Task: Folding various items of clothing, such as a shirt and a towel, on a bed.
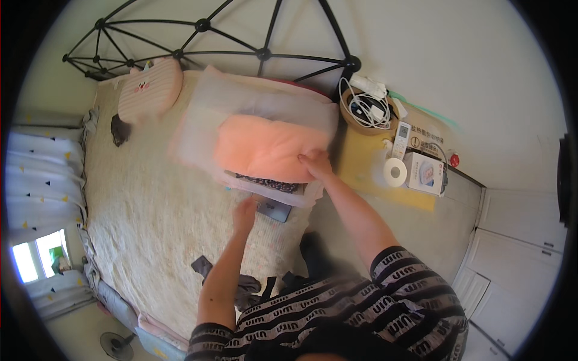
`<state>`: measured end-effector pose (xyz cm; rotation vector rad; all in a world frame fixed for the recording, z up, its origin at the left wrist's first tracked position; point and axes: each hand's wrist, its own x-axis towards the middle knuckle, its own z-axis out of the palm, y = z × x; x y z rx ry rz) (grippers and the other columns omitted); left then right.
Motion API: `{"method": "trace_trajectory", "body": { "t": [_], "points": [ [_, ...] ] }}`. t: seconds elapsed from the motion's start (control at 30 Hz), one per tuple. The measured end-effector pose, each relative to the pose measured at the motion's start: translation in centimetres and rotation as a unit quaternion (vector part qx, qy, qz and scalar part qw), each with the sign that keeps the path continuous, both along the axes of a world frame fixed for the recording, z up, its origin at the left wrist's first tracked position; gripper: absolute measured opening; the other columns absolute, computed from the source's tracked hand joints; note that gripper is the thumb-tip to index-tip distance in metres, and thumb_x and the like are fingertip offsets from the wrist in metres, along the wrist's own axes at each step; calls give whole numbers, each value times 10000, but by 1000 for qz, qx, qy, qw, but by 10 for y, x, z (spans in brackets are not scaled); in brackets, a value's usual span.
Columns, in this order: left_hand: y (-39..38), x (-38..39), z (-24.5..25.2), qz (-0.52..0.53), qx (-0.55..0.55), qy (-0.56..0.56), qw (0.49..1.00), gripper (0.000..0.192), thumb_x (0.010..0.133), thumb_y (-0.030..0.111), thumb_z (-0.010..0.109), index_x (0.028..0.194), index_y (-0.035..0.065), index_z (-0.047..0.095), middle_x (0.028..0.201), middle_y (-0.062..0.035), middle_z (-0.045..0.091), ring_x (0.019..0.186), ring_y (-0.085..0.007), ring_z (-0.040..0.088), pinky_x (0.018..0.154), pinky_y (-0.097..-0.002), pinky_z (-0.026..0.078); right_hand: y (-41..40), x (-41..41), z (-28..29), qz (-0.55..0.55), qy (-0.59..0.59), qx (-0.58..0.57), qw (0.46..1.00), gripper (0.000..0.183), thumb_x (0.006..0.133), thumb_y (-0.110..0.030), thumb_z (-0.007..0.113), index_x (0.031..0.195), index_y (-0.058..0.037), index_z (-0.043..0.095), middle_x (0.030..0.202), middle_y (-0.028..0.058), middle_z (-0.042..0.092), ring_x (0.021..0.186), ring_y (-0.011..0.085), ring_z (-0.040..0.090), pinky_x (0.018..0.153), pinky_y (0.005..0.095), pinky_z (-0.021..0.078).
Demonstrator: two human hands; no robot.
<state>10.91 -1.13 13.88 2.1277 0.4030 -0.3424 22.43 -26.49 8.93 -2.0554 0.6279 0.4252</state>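
My right hand (pixel 317 165) grips the right edge of a peach-coloured pillow or folded soft cloth (pixel 271 146). Beneath it lie a dark patterned cloth (pixel 271 182) and pale pink and grey bedding (pixel 198 113) at the head of the bed. My left hand (pixel 244 211) is just above the mattress, in front of the stack; its fingers look curled, and whether they hold anything is not visible. Close beside it, a grey tablet or laptop (pixel 275 210) lies partly under the bedding's front edge.
A black metal headboard (pixel 226 52) runs behind the bed. A pink striped cushion (pixel 151 90) and dark cloth (pixel 120 130) lie at far left. A bedside surface (pixel 361 153) at right bears a basket of cables (pixel 368 110), a remote control (pixel 401 137), a tape roll (pixel 394 172) and a box (pixel 423 175).
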Motion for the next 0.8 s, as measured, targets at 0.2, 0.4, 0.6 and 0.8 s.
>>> {"method": "trace_trajectory", "body": {
  "t": [0.2, 0.4, 0.6, 0.8],
  "points": [
    [30, -152, -39, -16, -70, 176, 982, 336, 731, 234, 539, 951, -20, 557, 842, -141, 602, 805, -207, 574, 715, -291, 432, -7, -26, 40, 22, 20, -22, 999, 779, 610, -493, 585, 1099, 71, 364, 1112, 217, 432, 1020, 340, 447, 841, 348, 387],
    [38, -231, -21, 62, -136, 236, 960, 340, 727, 190, 545, 989, -26, 536, 830, -117, 604, 746, -155, 585, 614, -245, 449, -42, -101, 29, 49, -12, -70, 996, 585, 656, -409, 544, 970, 80, 484, 940, 235, 537, 879, 338, 530, 762, 362, 424],
    [49, -286, -39, 173, -182, 270, 930, 269, 722, 116, 546, 958, -16, 537, 770, -84, 585, 657, -145, 583, 505, -215, 438, -108, -200, 18, 314, 58, -108, 942, 355, 702, -324, 538, 506, -29, 520, 474, 127, 504, 447, 234, 466, 470, 397, 378],
    [72, -323, -71, 173, -281, 316, 890, 245, 741, 84, 516, 964, -17, 524, 756, -85, 581, 620, -157, 572, 461, -224, 418, -166, -242, 75, 328, 165, -152, 918, 404, 700, -376, 466, 641, 2, 593, 690, 185, 579, 702, 302, 568, 635, 377, 449]
  ]
}}
